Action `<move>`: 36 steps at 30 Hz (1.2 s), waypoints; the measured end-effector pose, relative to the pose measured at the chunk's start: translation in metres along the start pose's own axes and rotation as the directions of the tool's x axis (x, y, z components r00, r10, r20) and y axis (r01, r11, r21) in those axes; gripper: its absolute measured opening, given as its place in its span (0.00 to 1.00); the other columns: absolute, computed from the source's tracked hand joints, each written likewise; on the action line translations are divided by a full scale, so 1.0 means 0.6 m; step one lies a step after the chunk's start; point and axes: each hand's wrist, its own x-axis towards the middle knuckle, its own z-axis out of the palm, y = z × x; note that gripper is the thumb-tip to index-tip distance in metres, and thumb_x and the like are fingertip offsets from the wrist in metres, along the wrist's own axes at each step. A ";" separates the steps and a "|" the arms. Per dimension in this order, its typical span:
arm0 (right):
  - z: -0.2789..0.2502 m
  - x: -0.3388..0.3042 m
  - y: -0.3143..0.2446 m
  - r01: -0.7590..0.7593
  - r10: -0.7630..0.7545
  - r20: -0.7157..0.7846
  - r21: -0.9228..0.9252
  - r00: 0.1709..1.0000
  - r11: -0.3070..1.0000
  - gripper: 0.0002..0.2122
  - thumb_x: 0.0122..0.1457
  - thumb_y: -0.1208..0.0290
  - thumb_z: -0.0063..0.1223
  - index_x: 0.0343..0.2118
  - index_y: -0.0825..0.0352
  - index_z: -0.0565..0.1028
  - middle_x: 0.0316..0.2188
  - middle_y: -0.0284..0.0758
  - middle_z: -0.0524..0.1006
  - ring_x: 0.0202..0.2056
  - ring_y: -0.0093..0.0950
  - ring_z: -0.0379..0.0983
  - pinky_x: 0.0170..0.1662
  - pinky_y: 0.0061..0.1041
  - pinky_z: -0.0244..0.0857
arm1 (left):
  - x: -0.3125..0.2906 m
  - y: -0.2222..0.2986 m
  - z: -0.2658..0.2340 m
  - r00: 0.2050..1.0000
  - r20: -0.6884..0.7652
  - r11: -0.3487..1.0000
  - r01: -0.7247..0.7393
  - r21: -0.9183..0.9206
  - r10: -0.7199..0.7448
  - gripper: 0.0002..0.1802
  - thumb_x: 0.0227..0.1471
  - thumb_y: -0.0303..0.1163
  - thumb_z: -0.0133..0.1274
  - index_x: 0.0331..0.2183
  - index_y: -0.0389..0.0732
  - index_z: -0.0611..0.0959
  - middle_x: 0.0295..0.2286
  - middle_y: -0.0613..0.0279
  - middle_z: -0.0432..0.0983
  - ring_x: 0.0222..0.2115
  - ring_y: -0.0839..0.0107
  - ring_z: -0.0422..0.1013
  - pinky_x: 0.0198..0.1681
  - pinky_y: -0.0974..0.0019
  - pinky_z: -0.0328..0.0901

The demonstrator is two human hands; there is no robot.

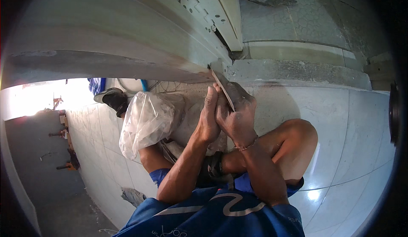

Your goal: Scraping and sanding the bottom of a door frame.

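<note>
A thin, flat, pale strip (224, 91) slants up from between my hands, with its far end at the base of the wall beside the door frame. My right hand (239, 109) is closed round its near part, and a braided band circles that wrist. Close against the right hand, my left hand (209, 117) is closed on the strip too, thumb pointing up. Its other fingers are partly hidden. The exact kind of the strip does not show. A whitish ledge (297, 69) runs along the floor just right of the strip's tip.
A hinged door frame (212, 11) rises ahead, beside a broad pale wall panel (114, 28). A clear plastic bag (146, 120) lies by my left leg. My bent legs rest on pale tiles (327, 122). Several orange-handled tools (66, 166) lie far left.
</note>
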 end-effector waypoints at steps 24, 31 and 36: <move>0.028 -0.024 0.038 -0.197 0.206 -0.094 0.095 0.974 0.976 0.10 0.50 0.74 0.53 0.36 0.67 0.77 0.24 0.45 0.77 0.25 0.44 0.75 0.28 0.35 0.69 | -0.008 -0.050 -0.014 0.984 -0.166 0.956 0.013 -0.294 -0.064 0.28 0.61 0.51 0.32 0.48 0.38 0.69 0.43 0.57 0.68 0.44 0.66 0.65 0.49 0.61 0.61; 0.006 -0.013 0.016 -0.379 0.405 -0.013 0.330 0.914 0.865 0.08 0.52 0.74 0.52 0.32 0.74 0.76 0.23 0.46 0.77 0.26 0.42 0.76 0.29 0.31 0.68 | -0.035 -0.013 -0.006 0.981 -0.190 0.835 0.135 0.533 -0.037 0.30 0.63 0.50 0.28 0.44 0.32 0.72 0.33 0.59 0.73 0.35 0.75 0.66 0.40 0.72 0.62; 0.030 -0.019 0.005 -0.108 0.143 -0.136 0.236 0.980 0.966 0.09 0.52 0.78 0.51 0.35 0.74 0.75 0.30 0.48 0.77 0.29 0.43 0.76 0.34 0.32 0.70 | -0.027 -0.046 -0.029 0.977 -0.179 0.897 -0.027 0.441 0.117 0.37 0.62 0.54 0.22 0.43 0.29 0.73 0.38 0.54 0.73 0.38 0.69 0.68 0.43 0.67 0.63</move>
